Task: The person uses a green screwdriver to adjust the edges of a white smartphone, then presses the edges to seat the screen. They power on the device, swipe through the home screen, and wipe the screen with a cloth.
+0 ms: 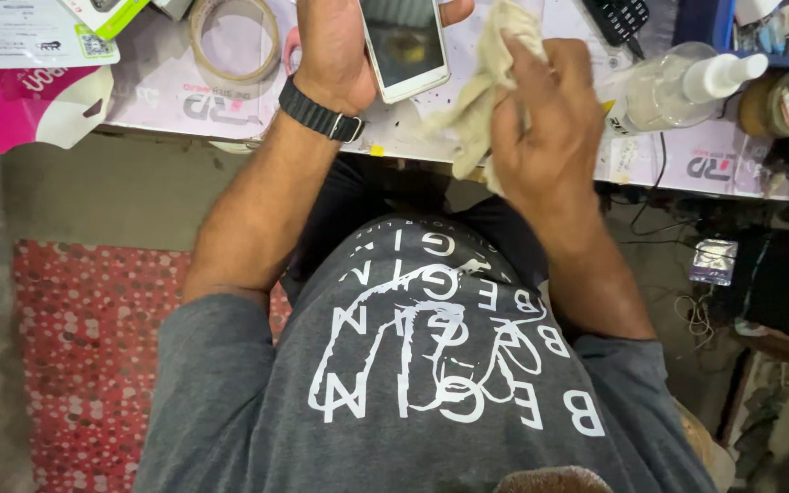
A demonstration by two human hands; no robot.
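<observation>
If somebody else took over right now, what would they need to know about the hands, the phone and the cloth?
Left hand: holds a white phone, dark screen up, above the table.
Right hand: grips a crumpled beige cloth, just right of the phone; whether they touch is unclear.
Nearby: a clear spray bottle lies on the table to the right, a tape roll to the left.
Done: phone and cloth are both in hand.
Left: the screen shows glare, so its cleanliness can't be judged; wiping it probably remains.
</observation>
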